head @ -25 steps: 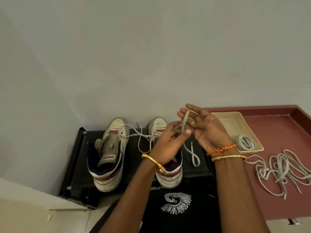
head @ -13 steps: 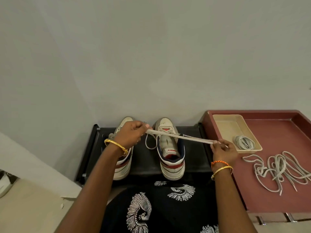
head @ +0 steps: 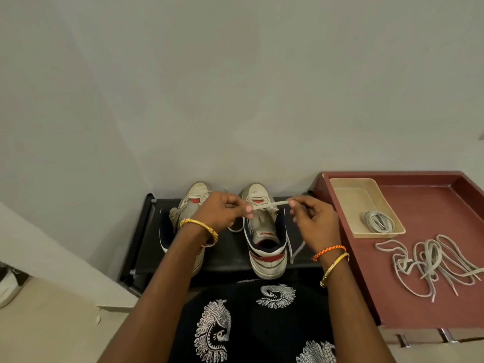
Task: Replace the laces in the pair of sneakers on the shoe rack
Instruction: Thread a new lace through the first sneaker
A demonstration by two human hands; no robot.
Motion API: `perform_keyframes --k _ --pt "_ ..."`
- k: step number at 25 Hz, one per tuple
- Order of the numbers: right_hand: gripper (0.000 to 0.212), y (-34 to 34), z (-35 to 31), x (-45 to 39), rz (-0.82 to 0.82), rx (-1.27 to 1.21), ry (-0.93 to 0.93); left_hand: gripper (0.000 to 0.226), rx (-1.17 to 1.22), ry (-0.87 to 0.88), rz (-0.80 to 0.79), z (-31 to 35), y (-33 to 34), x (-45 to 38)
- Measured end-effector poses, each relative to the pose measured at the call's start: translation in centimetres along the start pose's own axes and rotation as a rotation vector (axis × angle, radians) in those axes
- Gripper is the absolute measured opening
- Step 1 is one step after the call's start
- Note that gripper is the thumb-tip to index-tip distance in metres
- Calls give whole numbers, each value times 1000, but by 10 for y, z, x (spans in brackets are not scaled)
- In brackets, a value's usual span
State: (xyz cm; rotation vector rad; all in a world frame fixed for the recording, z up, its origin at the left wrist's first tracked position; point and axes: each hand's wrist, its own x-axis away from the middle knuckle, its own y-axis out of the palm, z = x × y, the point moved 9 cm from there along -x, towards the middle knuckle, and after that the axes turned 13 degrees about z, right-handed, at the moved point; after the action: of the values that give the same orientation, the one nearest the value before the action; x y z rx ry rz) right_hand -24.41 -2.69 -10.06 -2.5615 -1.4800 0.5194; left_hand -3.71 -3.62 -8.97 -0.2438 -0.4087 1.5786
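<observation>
Two white, navy and red sneakers stand on a black shoe rack [head: 146, 231] against the wall. The left sneaker [head: 192, 200] is mostly hidden behind my left arm. The right sneaker [head: 264, 231] points its toe at the wall. Above that sneaker a short stretch of flat white lace [head: 269, 204] runs taut between my hands. My left hand [head: 222, 212] pinches one end of that stretch and my right hand [head: 311, 221] pinches the other. More of the lace hangs in loops beside the shoe.
A maroon tray [head: 432, 205] lies to the right of the rack. On it stands a beige dish [head: 348, 192] holding a coiled lace [head: 378, 222], and a loose tangle of laces [head: 429, 265] lies nearer me. Another shoe [head: 10, 284] shows at the left edge.
My hands have come closer together over the right sneaker, so the taut stretch of lace between them is much shorter. My left hand moved right, my right hand moved left.
</observation>
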Motion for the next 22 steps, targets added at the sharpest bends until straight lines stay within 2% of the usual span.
perform_keyframes --k 3,6,9,10,12,14,16,17,20,22 --pt "11 -15 1 -11 202 202 -74 11 60 -79 84 -15 -8 -11" --pt "12 -11 -8 -17 297 500 -170 10 137 -154 155 -20 -10 -24" --pt "17 -7 -11 -29 349 663 -131 11 102 -152 348 -20 -26 -36" --pt "20 -2 -9 -33 325 676 -126 11 94 -153 380 -20 -28 -41" --pt "28 22 -11 -40 158 566 -195 12 125 -164 290 -20 -18 -51" --pt "34 62 -20 -34 -162 367 -297 15 133 -135 118 -14 2 -57" --pt "33 95 -21 -22 -452 214 -232 12 100 -80 77 -9 11 -63" --pt "29 104 -19 -22 -506 182 -193 11 110 -78 96 -10 12 -67" --pt "22 113 0 -40 -437 253 -172 12 110 -168 157 -36 20 -79" --pt "19 115 19 -50 -393 324 -126 20 -72 -228 115 -66 35 -84"
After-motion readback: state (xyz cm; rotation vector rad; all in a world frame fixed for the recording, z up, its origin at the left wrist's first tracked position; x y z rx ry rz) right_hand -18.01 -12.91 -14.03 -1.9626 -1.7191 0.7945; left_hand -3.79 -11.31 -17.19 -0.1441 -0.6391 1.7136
